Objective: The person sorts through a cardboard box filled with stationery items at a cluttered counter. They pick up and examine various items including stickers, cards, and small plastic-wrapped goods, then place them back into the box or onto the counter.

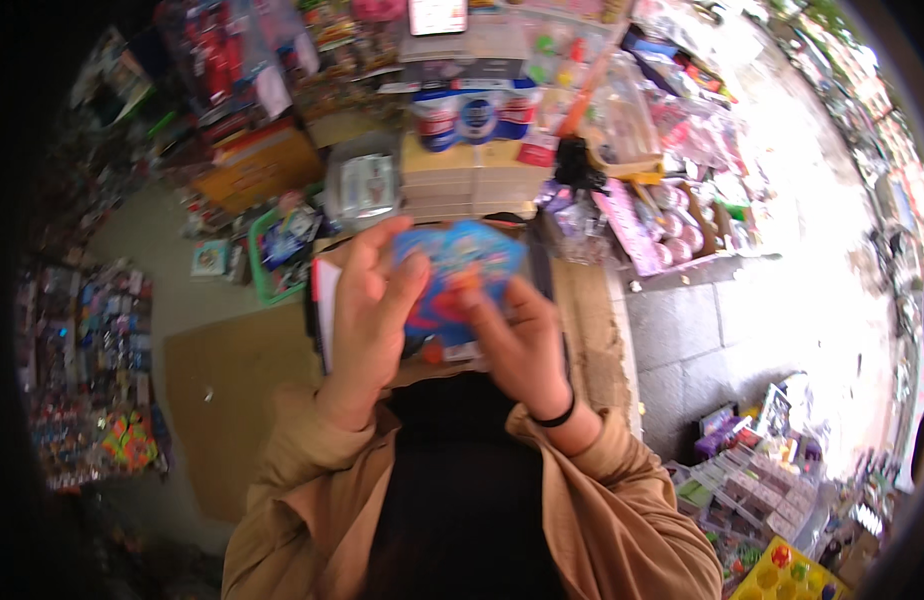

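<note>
A blue printed packet or card (pixel 469 255), blurred and bearing multicoloured pictures, is held up in front of my chest. My left hand (pixel 372 307) grips its left side, the thumb lying across the front. On the lower right, my right hand (pixel 518 330) pinches it with thumb and fingers; a black band circles that wrist. Beneath the hands, partly hidden, is what looks like a box (pixel 325 300) with a white and red side. Something orange (pixel 432 350) shows just under the packet.
Ahead stand stacked boxes (pixel 473 187) topped by blue-and-white packs (pixel 477 120) and a lit phone screen (pixel 438 16). A green basket (pixel 263 262) of small packets is left. Pink goods (pixel 679 232) fill a carton at right. A compartment case (pixel 762 487) lies lower right; flattened cardboard (pixel 221 405) covers the floor left.
</note>
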Motion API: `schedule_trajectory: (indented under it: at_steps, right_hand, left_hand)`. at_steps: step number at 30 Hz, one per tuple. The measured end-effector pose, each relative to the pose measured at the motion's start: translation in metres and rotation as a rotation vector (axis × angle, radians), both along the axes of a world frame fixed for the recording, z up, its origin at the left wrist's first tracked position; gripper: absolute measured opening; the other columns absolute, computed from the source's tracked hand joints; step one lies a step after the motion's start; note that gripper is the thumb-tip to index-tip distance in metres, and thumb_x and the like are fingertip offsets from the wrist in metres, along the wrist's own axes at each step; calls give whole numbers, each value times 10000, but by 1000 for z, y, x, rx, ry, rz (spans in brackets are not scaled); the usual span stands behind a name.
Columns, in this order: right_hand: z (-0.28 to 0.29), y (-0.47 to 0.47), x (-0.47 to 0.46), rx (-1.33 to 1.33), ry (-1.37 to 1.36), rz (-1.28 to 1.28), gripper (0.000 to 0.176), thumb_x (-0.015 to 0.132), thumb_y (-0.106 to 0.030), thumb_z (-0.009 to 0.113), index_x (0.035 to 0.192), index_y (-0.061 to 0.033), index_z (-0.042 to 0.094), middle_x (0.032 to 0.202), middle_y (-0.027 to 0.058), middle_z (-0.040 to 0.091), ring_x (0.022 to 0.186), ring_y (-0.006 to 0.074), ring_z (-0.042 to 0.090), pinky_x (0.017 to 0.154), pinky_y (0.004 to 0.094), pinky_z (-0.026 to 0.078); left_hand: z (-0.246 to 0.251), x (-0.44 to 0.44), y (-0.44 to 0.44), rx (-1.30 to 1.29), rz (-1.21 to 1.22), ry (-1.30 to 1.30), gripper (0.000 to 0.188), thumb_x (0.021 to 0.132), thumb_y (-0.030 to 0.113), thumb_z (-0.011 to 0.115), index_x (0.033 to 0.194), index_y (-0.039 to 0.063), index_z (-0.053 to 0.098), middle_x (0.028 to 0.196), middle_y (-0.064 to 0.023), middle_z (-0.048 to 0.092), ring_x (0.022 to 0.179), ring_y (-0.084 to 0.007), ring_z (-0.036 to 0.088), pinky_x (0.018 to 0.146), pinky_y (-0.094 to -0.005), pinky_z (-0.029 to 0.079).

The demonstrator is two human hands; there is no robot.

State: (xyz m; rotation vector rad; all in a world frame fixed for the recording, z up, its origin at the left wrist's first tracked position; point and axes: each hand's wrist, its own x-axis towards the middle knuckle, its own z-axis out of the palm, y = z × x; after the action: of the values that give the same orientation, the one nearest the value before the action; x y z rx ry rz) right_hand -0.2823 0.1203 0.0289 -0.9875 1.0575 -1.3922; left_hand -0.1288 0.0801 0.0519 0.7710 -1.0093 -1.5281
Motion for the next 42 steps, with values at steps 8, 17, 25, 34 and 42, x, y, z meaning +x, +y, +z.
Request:
schedule_trajectory:
  at_steps: [8, 17, 25, 34, 42]
  right_hand:
    - [-6, -8, -12, 37, -100, -142, 204, 1045, -182, 546, 1146, -31, 639, 995, 6, 697, 815, 54, 635, 669, 191, 493]
    - [-7, -4, -35, -34, -250, -218, 185, 1022, -154, 577, 1139, -30, 648, 981, 17, 696, 792, 53, 598, 664, 219, 449]
    - [-3, -4, -19, -26, -9, 99, 244, 1020, -174, 601, 1147, 29, 651, 988, 22, 707, 899, 61, 611, 809, 244, 503]
    - [99, -16, -13, -526, 1323, -15, 406, 833, -436, 765, 801, -47, 652, 629, 103, 592, 530, 304, 614, 490, 388, 475]
    - [201, 36, 29, -901, 1304, 453, 202, 711, -216, 645, 679, -21, 688, 684, 149, 568, 634, 325, 576, 675, 712, 486]
  left_hand:
    - [-14, 10, 2, 35, -47, 5, 274, 972, 4, 575, 1243, -39, 571, 1165, -132, 675, 1050, -167, 652, 944, -322, 536]
    - [-18, 14, -2, -52, -1, -55, 274, 984, 2, 536, 1257, -19, 548, 1185, -143, 666, 1065, -198, 662, 910, -349, 564]
    - [-9, 5, 3, 79, -7, 25, 284, 953, 28, 622, 1229, -23, 574, 1129, -104, 675, 1017, -150, 652, 928, -304, 533]
    - [-17, 29, -7, 235, 29, 245, 259, 955, 21, 580, 1214, 7, 585, 1102, -96, 683, 989, -191, 673, 906, -347, 549]
    - [-20, 48, -6, 234, 84, 250, 224, 970, 17, 545, 1186, 29, 601, 1102, -99, 690, 1011, -198, 680, 936, -390, 562]
